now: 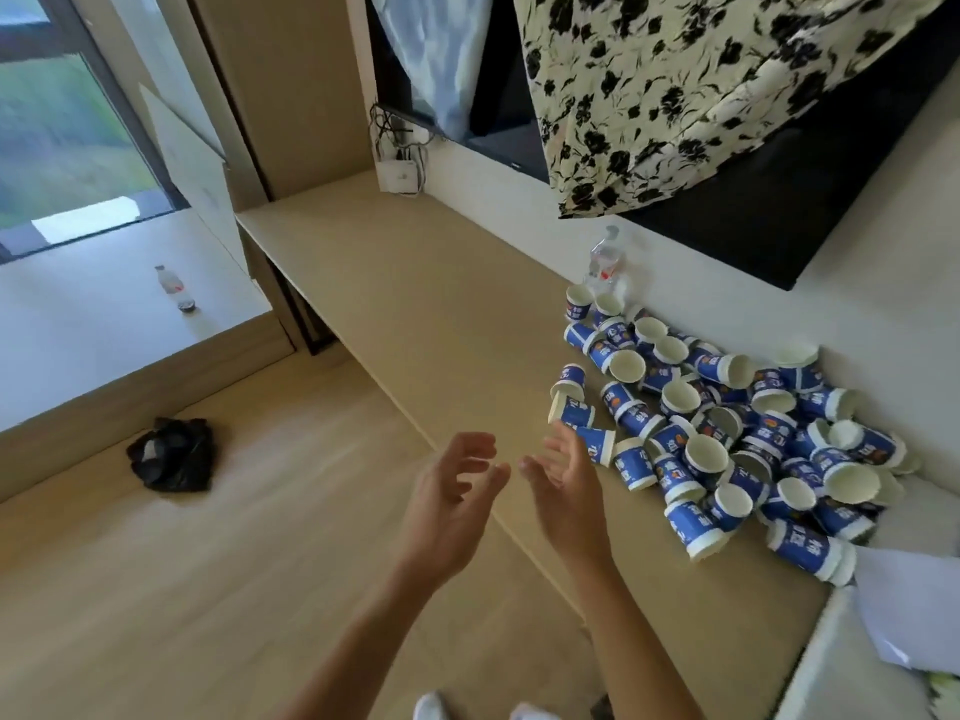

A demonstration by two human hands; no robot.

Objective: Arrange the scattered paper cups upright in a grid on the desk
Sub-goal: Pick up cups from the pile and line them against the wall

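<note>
Holding both hands out in front of me, I have nothing in either. My left hand (457,491) has its fingers spread and loosely bent, palm turned toward the other. My right hand (566,485) faces it, fingers relaxed and a little apart, with only a narrow gap between the two sets of fingertips. Both hover over the front edge of the desk (415,283).

The cups (727,433) lie in a heap on the right part of the desk, close to the wall. They are blue with white rims and white insides. Most are on their sides, mouths pointing every which way, some stacked over others. Two at the far end of the heap look upright. The nearest cup (597,445) lies just beside my right fingertips; I cannot tell whether I touch it.

A bottle (604,262) stands behind the heap by the wall. Above it hangs a floral cloth (701,85), draped over a black screen (753,226). A white box (400,174) with cables sits at the desk's far corner. White paper (909,615) lies just past the heap's near end.

On the floor to my left is a black bag (171,462), and a second bottle (174,288) stands on the window ledge.
</note>
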